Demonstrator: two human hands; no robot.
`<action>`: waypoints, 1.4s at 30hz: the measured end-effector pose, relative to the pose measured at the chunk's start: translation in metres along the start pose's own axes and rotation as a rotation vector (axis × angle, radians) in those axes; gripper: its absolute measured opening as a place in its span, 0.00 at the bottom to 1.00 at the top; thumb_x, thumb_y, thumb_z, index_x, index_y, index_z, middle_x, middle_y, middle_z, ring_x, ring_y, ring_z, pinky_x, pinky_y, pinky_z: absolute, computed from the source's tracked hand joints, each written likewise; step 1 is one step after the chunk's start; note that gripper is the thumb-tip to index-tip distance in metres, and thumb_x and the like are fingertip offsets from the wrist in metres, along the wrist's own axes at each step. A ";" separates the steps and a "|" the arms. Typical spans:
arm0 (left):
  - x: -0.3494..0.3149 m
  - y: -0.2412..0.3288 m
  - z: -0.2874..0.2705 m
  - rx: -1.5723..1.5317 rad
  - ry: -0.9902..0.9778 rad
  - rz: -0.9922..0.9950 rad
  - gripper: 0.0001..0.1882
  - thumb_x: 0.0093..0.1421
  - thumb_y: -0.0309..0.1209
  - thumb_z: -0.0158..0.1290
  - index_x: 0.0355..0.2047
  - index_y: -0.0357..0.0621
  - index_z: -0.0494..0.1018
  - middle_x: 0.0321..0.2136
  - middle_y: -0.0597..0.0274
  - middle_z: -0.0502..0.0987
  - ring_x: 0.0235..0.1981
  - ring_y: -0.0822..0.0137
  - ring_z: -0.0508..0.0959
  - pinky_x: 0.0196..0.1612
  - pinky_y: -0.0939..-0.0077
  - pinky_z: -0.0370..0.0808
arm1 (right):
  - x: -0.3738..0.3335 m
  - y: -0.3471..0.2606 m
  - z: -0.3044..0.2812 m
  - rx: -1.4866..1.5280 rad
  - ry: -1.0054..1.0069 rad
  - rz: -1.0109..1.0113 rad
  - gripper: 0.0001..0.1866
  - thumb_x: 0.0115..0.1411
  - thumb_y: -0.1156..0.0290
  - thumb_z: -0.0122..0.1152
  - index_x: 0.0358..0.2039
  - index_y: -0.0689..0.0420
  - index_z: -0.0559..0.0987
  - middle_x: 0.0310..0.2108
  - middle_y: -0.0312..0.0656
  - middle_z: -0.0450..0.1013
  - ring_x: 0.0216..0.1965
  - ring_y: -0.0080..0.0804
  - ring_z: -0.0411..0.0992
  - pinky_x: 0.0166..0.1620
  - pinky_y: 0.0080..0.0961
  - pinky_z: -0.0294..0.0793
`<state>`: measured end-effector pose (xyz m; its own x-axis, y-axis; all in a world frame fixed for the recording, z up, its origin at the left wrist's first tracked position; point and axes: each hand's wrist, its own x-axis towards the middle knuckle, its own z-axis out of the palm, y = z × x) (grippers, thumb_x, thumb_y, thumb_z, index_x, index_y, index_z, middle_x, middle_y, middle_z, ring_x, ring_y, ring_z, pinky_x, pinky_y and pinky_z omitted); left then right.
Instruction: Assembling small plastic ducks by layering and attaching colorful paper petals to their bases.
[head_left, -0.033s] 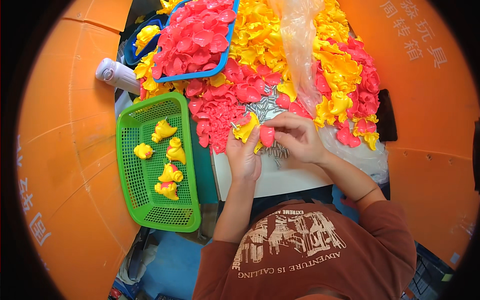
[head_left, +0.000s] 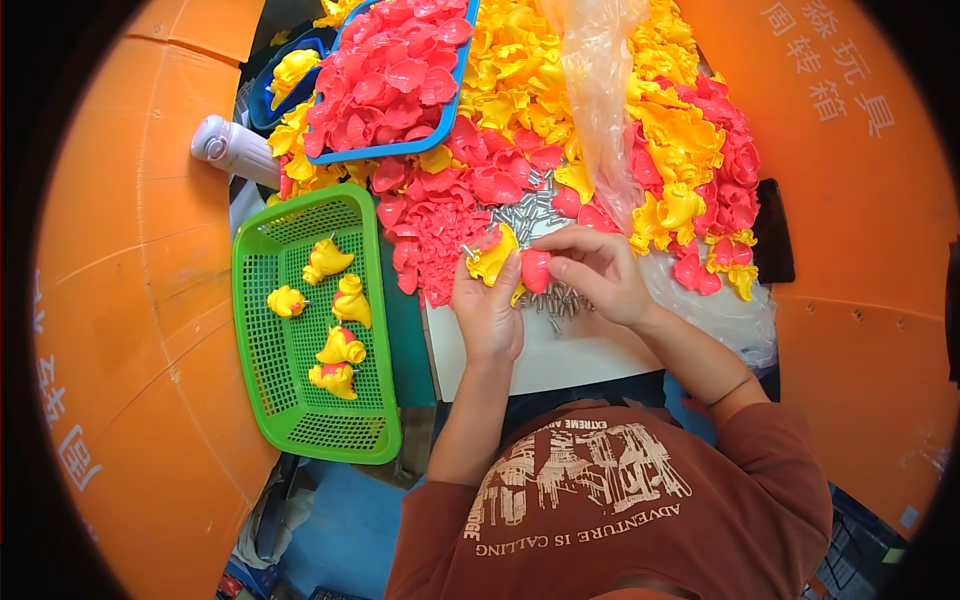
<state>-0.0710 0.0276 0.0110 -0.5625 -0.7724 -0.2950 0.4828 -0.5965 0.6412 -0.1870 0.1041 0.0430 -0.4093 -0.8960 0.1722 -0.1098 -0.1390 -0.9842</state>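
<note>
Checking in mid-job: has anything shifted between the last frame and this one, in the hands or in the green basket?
Nothing visibly changed. The left hand holds the yellow piece as before, and the right hand pinches the pink piece against it. The green basket has the same five yellow assembled pieces, and the blue tray of pink parts sits where it was.

We see a bright green mesh basket [head_left: 300,400] with yellow pieces [head_left: 340,300], some tipped pink. Blue tray [head_left: 400,150] full of pink shells [head_left: 390,70]. Heap behind mixes yellow parts [head_left: 680,130] and pink ones. Silver pins [head_left: 530,210] on the white table [head_left: 560,360]. Left hand [head_left: 487,310] has a yellow part [head_left: 493,258], right hand [head_left: 600,275] a pink part [head_left: 535,268]. Orange walls [head_left: 120,250]. Rust-brown shirt [head_left: 600,520] with cream print.
</note>
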 end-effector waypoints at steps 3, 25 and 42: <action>-0.002 -0.004 0.003 0.098 0.011 0.112 0.17 0.56 0.16 0.52 0.45 0.39 0.64 0.41 0.60 0.71 0.41 0.71 0.73 0.45 0.76 0.73 | -0.002 0.005 0.000 0.391 0.056 0.281 0.12 0.54 0.78 0.59 0.40 0.64 0.76 0.29 0.36 0.73 0.30 0.20 0.71 0.35 0.15 0.70; 0.001 0.008 -0.004 0.085 -0.003 0.035 0.15 0.65 0.37 0.42 0.50 0.46 0.62 0.42 0.60 0.70 0.37 0.68 0.74 0.41 0.73 0.73 | 0.001 -0.016 -0.019 0.150 -0.164 0.287 0.08 0.54 0.70 0.62 0.31 0.62 0.79 0.34 0.41 0.75 0.39 0.23 0.70 0.44 0.22 0.68; -0.011 0.008 0.017 -0.289 -0.132 -0.067 0.25 0.68 0.47 0.24 0.53 0.41 0.57 0.51 0.52 0.63 0.53 0.61 0.65 0.57 0.65 0.60 | 0.003 -0.002 0.018 -0.390 0.022 -0.123 0.05 0.49 0.69 0.62 0.28 0.54 0.81 0.55 0.48 0.61 0.61 0.55 0.48 0.62 0.49 0.41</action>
<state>-0.0726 0.0349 0.0316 -0.6727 -0.7054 -0.2232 0.6017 -0.6971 0.3900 -0.1716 0.0946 0.0447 -0.3903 -0.8728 0.2930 -0.4926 -0.0709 -0.8674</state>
